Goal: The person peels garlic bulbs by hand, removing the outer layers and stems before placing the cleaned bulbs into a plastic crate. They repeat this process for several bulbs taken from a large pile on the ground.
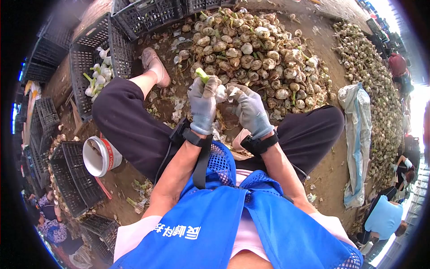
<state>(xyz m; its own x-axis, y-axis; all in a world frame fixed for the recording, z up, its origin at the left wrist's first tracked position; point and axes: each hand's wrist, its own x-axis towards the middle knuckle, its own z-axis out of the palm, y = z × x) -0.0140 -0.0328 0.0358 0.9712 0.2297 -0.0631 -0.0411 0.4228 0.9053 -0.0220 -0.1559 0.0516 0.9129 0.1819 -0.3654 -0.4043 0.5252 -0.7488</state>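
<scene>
My left hand [202, 102], in a worn grey-blue glove, is closed around a garlic bulb [221, 94]. Its cut green stem [202, 75] sticks up past the fingers, and the white bulb shows on the side facing my other hand. My right hand [251, 110], gloved the same way, is pinched beside the bulb with a scrap of pale garlic skin [233, 91] at its fingertips. Just beyond both hands lies a big heap of unpeeled, soil-stained garlic [251, 49] on the ground.
At the left, a black crate [80, 67] holds cleaned white garlic [99, 78]. Nearby stand a white bucket [93, 157] and another black crate [71, 179]. A pale sack [357, 143] lies at right beside a long garlic pile [380, 98]. Other people sit at both lower edges.
</scene>
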